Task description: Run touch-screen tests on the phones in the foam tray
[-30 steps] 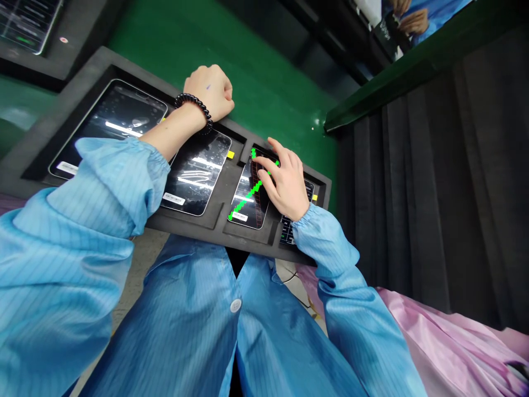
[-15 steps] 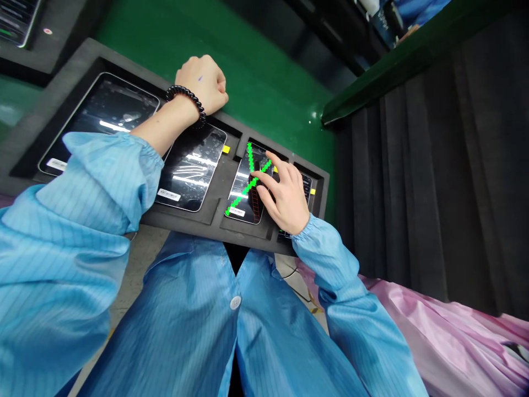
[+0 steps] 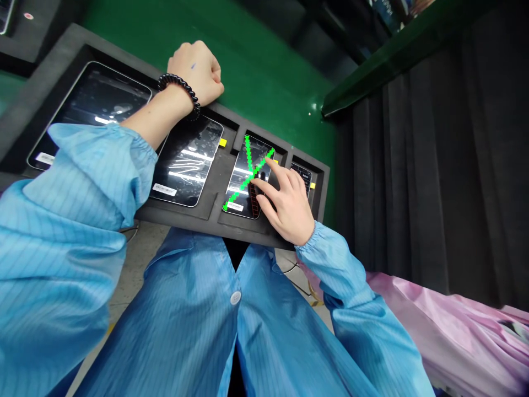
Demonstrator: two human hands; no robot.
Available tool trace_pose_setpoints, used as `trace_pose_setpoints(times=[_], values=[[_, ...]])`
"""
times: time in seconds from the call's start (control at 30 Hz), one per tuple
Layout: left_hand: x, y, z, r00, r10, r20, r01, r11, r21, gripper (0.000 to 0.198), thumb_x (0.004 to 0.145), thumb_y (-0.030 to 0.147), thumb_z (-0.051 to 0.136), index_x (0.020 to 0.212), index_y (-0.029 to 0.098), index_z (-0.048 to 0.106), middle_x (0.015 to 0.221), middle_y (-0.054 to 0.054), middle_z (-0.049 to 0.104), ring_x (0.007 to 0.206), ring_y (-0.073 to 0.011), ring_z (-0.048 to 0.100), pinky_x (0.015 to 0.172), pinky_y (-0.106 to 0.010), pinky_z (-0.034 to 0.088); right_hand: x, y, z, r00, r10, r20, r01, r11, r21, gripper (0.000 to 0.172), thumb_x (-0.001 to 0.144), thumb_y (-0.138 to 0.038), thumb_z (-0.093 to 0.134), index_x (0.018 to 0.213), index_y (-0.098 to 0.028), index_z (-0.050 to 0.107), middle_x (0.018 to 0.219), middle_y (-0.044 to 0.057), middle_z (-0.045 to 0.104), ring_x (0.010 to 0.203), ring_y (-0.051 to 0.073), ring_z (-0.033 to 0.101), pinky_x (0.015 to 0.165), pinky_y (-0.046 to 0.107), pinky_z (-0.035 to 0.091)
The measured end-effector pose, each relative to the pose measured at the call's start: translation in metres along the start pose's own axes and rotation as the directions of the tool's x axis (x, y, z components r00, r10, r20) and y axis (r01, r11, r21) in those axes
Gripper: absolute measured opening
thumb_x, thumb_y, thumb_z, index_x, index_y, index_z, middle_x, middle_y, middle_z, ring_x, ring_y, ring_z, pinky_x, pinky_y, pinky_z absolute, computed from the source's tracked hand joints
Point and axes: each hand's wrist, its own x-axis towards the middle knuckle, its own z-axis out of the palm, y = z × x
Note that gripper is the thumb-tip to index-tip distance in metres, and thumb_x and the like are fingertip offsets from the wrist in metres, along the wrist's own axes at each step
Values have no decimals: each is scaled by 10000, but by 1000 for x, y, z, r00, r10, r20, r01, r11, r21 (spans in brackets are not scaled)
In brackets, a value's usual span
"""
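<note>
A phone lies face up in a compartment of the dark foam tray. Jagged green lines cross its black screen, and a strip of red-outlined boxes shows near the lower right side. My right hand is open over its right part, fingers spread, the index fingertip at the screen where the green lines meet. Closed in a fist, my left hand lies at the tray's far edge, wearing a black coiled band. Its forearm crosses over a large tablet.
Another large tablet fills the left compartment. At the right end sits a partly covered device with a lit screen. Green table surface lies beyond the tray, a black curtain hangs to the right, and pink cloth shows at lower right.
My right hand has slid slightly toward me over the phone's screen, and the green line from the upper left corner reaches further down. The view has shifted a little. My left fist stays closed.
</note>
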Motion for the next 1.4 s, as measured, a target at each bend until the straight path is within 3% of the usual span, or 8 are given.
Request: trace_pose_setpoints(times=[0.4,0.6,0.77,0.93,1.17,1.27,1.4], values=[[-1,-3,0,1000,10,16,-9,1000,-14,345,778,269,569,1057,215,763,1125,-51,727,1137,-275,620,1049,-413,523,-23,-7,-3,1000,-22,12,22,1000,12,370,1042,-350,406,1282,-234,662,1598,130,403,1373,304,457,1188,551,303],[3,-6,1,1000,11,2,-11,998,-61,306,777,254,618,1026,159,768,1078,-87,720,1120,-299,614,1042,-488,503,-46,-15,-5,1000,-29,12,29,999,27,368,1043,-333,408,1303,-232,649,1599,135,398,1382,288,459,1190,542,306],[5,-4,4,1000,8,7,-7,994,-108,315,774,241,682,1033,73,742,1111,-92,707,1058,-250,576,1063,-565,457,-62,-22,-6,999,-17,43,14,997,74,343,1036,-329,434,1270,-244,670,1605,123,390,1374,284,463,1192,542,302],[5,-4,4,1000,2,3,-2,995,-104,298,781,211,683,1021,40,723,1123,-86,717,1080,-245,589,1081,-574,451,-65,-23,-12,999,-20,-25,22,995,102,325,1036,-312,432,1220,-228,686,1583,131,421,1363,278,484,1195,530,305],[4,-5,2,999,31,-24,-31,1000,-7,362,785,240,549,959,-24,725,908,-15,703,1042,-196,633,1022,-471,501,-73,1,-33,955,166,-246,-133,980,148,351,1035,-298,412,1309,-207,610,1568,139,416,1391,302,458,1158,519,367],[2,-4,2,999,41,-22,-40,999,37,373,794,248,508,935,-16,730,888,-24,694,1071,-234,653,987,-465,510,-82,19,-23,905,292,-310,-229,947,225,365,1039,-325,393,1335,-223,580,1550,123,438,1364,289,482,1132,505,401],[-3,-2,1,999,46,-27,-44,996,81,321,797,248,518,842,-13,700,855,-35,688,1037,-231,661,971,-407,512,-93,40,7,851,426,-307,-320,884,340,382,1039,-364,404,1370,-228,539,1525,119,470,1380,279,473,1141,506,408]])
